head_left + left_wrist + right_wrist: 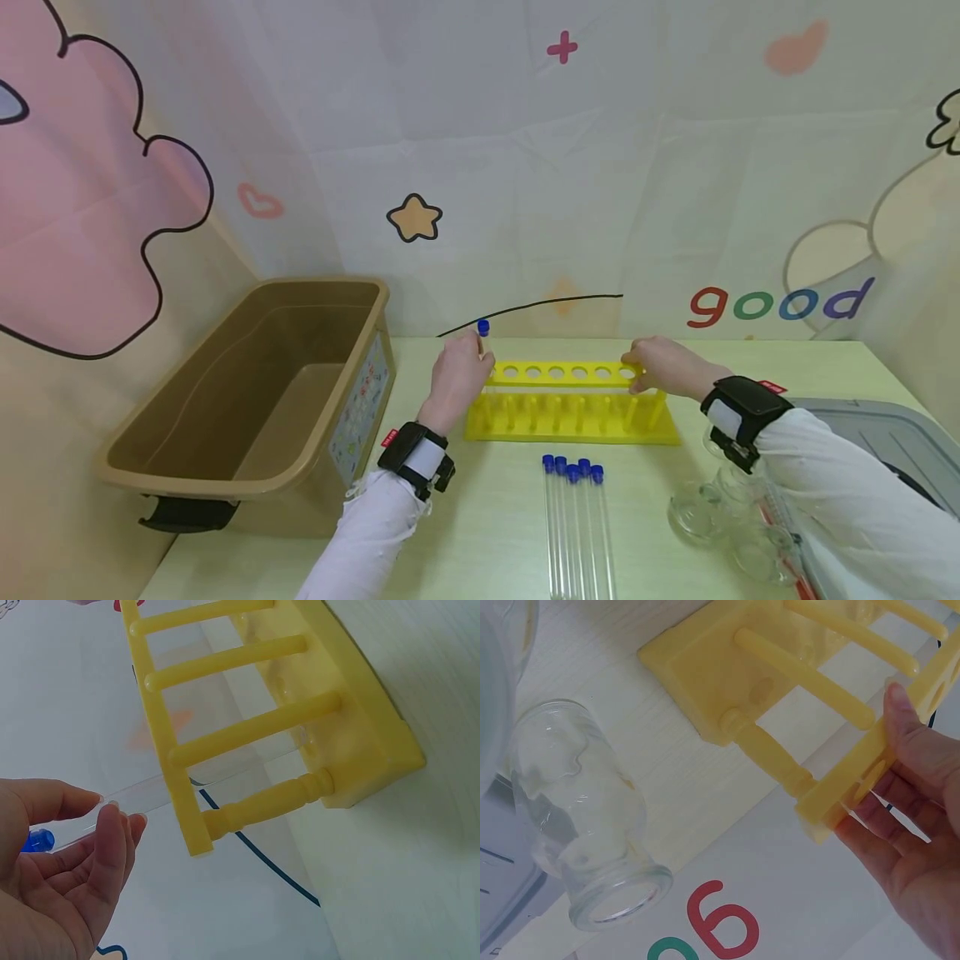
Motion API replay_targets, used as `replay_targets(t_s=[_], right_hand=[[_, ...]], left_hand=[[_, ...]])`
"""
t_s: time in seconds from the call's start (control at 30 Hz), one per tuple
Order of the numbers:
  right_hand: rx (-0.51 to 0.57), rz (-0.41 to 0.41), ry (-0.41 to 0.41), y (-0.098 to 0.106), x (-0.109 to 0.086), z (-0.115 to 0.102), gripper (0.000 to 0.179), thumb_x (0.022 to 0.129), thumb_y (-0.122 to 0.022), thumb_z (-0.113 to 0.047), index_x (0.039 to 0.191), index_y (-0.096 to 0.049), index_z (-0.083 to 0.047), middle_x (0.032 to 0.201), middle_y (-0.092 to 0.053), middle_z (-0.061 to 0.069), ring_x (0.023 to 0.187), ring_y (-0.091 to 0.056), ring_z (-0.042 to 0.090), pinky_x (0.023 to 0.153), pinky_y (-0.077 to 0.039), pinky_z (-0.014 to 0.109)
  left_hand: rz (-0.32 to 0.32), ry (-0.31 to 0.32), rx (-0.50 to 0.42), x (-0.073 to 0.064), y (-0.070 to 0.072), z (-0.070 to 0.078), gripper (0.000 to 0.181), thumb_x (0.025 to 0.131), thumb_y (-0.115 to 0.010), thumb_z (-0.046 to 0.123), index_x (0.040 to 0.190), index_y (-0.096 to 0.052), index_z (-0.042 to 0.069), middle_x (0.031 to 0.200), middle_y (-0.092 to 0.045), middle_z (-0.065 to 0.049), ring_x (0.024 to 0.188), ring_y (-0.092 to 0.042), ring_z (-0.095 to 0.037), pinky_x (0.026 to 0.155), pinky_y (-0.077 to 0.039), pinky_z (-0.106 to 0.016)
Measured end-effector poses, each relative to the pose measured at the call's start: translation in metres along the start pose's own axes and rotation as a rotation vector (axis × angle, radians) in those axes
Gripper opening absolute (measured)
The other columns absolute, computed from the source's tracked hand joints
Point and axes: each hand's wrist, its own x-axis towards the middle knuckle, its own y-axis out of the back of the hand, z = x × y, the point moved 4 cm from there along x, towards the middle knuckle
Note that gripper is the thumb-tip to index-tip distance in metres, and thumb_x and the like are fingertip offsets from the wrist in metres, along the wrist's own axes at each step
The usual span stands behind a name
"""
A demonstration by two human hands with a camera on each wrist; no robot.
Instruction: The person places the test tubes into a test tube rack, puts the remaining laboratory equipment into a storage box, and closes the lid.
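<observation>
My left hand [459,373] pinches a clear test tube [146,793] just below its blue cap [483,327]. In the left wrist view the tube passes through the end hole of the yellow test tube rack [570,432], and its lower end is at the rack's base. At the other end of the rack my right hand [670,367] grips the top bar, with the thumb [901,712] on one side and the fingers on the other. Several more blue-capped test tubes [577,533] lie side by side on the table in front of the rack.
A brown plastic bin [225,485] with a black handle stands at the left. Clear glass bottles [697,512] are at the right, partly behind my right forearm. Beside them is a grey plastic lid or tray [847,417]. A printed cloth [525,208] hangs behind the table.
</observation>
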Motion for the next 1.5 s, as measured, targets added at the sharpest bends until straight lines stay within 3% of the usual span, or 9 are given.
replay_targets(t_s=[0.6,1.17,1.37,1.5], right_hand=[[-0.011,0.015,-0.006,-0.001,0.0,0.001,0.041,0.069,-0.076,-0.009,0.105,-0.063,0.008,0.085,-0.058,0.01,0.074,-0.053,0.025,0.07,-0.047,0.036],[-0.006,0.014,-0.017,-0.003,0.001,0.002,0.044,0.069,-0.076,-0.009,0.106,-0.062,0.008,0.085,-0.058,0.01,0.074,-0.052,0.025,0.07,-0.047,0.035],[-0.022,0.028,0.021,-0.003,-0.001,0.0,0.041,0.069,-0.076,-0.01,0.104,-0.063,0.009,0.084,-0.058,0.009,0.073,-0.052,0.024,0.07,-0.047,0.036],[-0.018,0.033,0.016,-0.002,-0.001,0.001,0.041,0.069,-0.076,-0.009,0.104,-0.063,0.008,0.084,-0.058,0.01,0.073,-0.052,0.024,0.07,-0.047,0.035]], left_hand=[[0.048,-0.012,0.044,-0.003,-0.003,-0.003,0.015,0.086,-0.061,0.014,0.09,-0.056,0.001,0.067,-0.05,-0.004,0.05,-0.046,-0.015,0.044,-0.036,-0.022],[0.031,0.016,0.076,-0.005,-0.004,-0.007,0.02,0.085,-0.063,0.018,0.092,-0.055,0.001,0.068,-0.049,-0.004,0.051,-0.045,-0.016,0.044,-0.035,-0.023],[0.007,0.029,0.066,-0.011,0.002,-0.007,0.028,0.084,-0.065,0.022,0.096,-0.054,-0.001,0.072,-0.05,-0.005,0.052,-0.045,-0.017,0.044,-0.036,-0.025],[0.052,0.037,0.063,-0.022,0.011,0.002,0.029,0.083,-0.065,0.023,0.097,-0.053,0.0,0.075,-0.05,-0.006,0.052,-0.044,-0.017,0.044,-0.036,-0.026]])
